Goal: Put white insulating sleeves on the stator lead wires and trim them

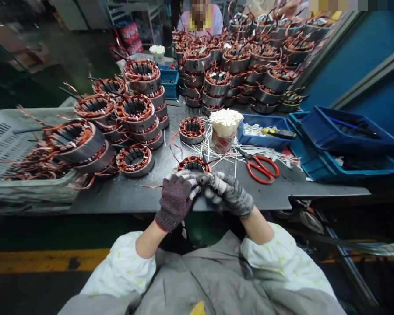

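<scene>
My left hand (176, 197) wears a dark maroon knit glove and my right hand (230, 192) a grey one. Both have their fingers curled together over the near side of a stator (193, 164), a steel ring wound with copper wire, that rests on the dark worktable (170, 192) right in front of me. The two hands touch each other at the fingertips. What the fingertips pinch is hidden.
Stacks of copper-wound stators (138, 113) stand at left and far back (243, 65). A cup of white sticks (225, 129), red-handled scissors (261, 166), blue bins (344, 135) and a grey crate (6, 144) surround me. Another person (200, 17) sits opposite.
</scene>
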Demonstrator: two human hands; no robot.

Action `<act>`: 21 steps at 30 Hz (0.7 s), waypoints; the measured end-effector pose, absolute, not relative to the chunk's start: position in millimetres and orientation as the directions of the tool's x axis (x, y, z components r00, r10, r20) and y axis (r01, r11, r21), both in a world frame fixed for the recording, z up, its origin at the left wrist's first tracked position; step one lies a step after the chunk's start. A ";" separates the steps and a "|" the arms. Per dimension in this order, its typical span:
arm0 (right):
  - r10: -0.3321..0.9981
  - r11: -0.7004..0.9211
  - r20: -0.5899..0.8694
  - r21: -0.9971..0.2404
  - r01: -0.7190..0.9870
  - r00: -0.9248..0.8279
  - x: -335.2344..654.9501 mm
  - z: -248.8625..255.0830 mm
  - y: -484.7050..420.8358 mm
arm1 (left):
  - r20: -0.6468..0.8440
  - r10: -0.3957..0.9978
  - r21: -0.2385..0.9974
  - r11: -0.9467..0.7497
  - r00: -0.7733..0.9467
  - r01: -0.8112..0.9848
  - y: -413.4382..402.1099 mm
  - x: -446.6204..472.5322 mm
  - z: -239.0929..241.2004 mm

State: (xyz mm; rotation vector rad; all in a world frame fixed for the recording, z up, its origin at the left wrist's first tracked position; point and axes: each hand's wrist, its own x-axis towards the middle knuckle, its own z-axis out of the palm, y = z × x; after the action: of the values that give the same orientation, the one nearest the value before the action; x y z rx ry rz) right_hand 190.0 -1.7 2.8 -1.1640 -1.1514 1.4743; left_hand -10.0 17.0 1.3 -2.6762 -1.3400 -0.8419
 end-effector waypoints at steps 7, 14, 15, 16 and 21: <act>0.998 -0.050 -0.051 -0.997 0.053 -0.027 192.7 9.5 -21.9 | 0.434 0.677 0.256 -0.726 0.595 0.639 15.9 -9.6 3.1; 0.990 0.102 0.119 -0.974 0.200 0.078 206.1 18.5 1.7 | 0.492 0.634 0.226 -0.755 0.596 0.616 -6.2 -3.2 1.3; 0.972 0.148 0.187 -0.958 0.247 0.141 208.2 15.3 -4.7 | 0.505 0.656 0.219 -0.726 0.561 0.652 -9.8 -5.1 0.6; 0.952 0.197 0.257 -0.931 0.308 0.169 209.0 11.5 -12.3 | 0.514 0.681 0.214 -0.691 0.522 0.691 -13.0 -7.5 0.0; 0.937 0.308 0.350 -0.801 0.513 -0.017 189.2 -8.4 -33.7 | 0.447 0.708 0.179 -0.669 0.546 0.721 -10.5 -19.0 8.1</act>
State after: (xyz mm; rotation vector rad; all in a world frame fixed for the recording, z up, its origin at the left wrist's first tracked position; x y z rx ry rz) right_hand 189.2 -33.7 -8.4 -1.3328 -1.6643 0.5840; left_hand -19.0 -10.5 8.1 -2.7392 -1.2671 -0.7745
